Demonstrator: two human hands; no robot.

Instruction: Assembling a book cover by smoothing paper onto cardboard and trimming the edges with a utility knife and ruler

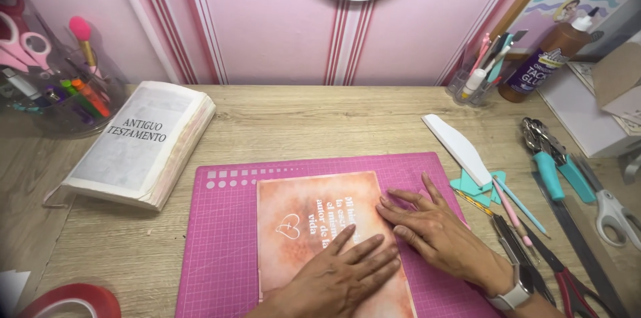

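Both my hands lie flat and open on the orange printed sheet, gripping nothing, only pressing down. The sheet rests on the pink cutting mat, near the middle of it and square with its grid. My left hand covers the sheet's lower right part, fingers spread toward the white lettering; my right hand sits just beside it at the sheet's right edge, fingertips on the paper and the palm over the mat. I judge the sheet light, thin and easy to crease, likely to slide on the smooth mat, so flat palms suit it better than a pinch; to lift it I would take a corner. A thick book lies off the mat's upper left corner, and a white folding tool off its upper right.
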